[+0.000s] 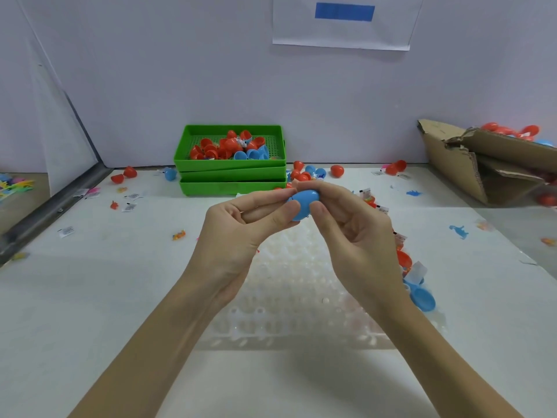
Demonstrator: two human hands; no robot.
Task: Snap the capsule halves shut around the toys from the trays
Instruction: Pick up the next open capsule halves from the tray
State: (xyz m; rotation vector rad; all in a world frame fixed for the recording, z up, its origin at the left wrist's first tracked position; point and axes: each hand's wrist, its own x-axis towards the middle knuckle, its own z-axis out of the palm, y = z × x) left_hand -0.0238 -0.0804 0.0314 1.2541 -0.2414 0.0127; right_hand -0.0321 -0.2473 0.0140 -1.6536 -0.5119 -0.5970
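Both hands up off the desk: left hand and right hand fingers pinching the smooth blue plastic egg capsule between thumbs and fingertips. Best squeeze evenly along the seam.

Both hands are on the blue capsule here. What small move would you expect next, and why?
Probably a final squeeze. The left hand and right hand pinch the blue capsule from opposite ends above the table, so pressing the halves together until they click fits. Whether the seam is already shut cannot be told.
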